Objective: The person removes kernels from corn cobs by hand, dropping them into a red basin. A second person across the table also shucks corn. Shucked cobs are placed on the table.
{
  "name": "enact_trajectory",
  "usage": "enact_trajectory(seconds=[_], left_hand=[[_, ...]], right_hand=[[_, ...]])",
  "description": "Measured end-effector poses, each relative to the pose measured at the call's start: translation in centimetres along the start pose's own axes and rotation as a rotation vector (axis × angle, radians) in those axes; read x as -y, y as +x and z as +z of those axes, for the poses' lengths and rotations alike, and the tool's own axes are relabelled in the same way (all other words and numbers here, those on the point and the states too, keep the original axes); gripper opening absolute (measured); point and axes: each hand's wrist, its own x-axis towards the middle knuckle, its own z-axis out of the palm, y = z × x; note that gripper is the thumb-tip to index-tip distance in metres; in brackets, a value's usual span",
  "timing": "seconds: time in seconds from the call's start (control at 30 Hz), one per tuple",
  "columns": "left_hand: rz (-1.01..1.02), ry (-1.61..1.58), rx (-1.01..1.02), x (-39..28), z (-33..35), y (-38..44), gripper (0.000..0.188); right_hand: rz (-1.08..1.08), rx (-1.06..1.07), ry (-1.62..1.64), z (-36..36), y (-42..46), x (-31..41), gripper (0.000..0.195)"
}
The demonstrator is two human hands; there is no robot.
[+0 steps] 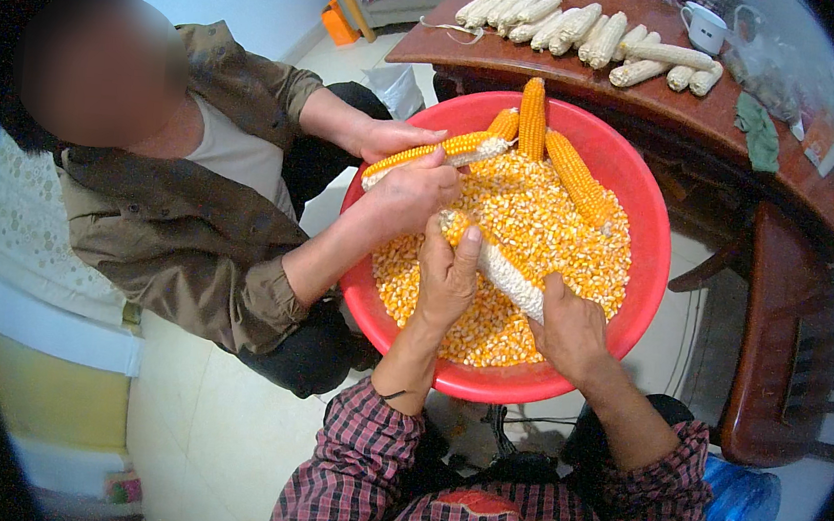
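Note:
Between my two hands lies a partly shelled corn cob (509,279), its near side bare and white, with yellow kernels along the far side and at the left end. My left hand (449,267) grips that left end, thumb on top. The right end sits in my right hand (573,328). Below is a red plastic basin (499,388) holding many loose corn kernels (484,339). Unshelled ears lean at its far side: an upright ear (533,119), a slanted ear (578,178) and a shorter ear (504,123) partly hidden.
At the left a seated person (195,191) holds a partly shelled ear (432,155) over the basin. Behind it, a wooden table (434,41) bears several bare cobs (603,40), a white mug (703,29) and a green cloth (757,133). A wooden chair (770,347) and blue water bottle (739,506) stand right.

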Motion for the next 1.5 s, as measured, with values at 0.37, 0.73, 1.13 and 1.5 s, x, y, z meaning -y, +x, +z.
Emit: enact_trajectory(seconds=[0.37, 0.73, 1.13, 1.5], left_hand=[[-0.374, -0.342, 0.344, -1.0, 1.3, -0.4, 0.048], [-0.18, 0.028, 0.215, -2.2, 2.3, -2.2, 0.032], [-0.054, 0.179, 0.271, -2.6, 2.6, -2.3, 0.049], [0.067, 0.334, 0.286, -1.4, 2.4, -2.5, 0.054]], right_hand=[[-0.066, 0.065, 0.664, 0.8, 0.3, -0.5, 0.064], [0.002, -0.219, 1.411, -2.5, 3.7, 1.0, 0.026], [0.12, -0.138, 1.385, -3.7, 3.5, -0.8, 0.011], [0.183, -0.128, 1.275, -3.9, 3.4, -1.0, 0.013]])
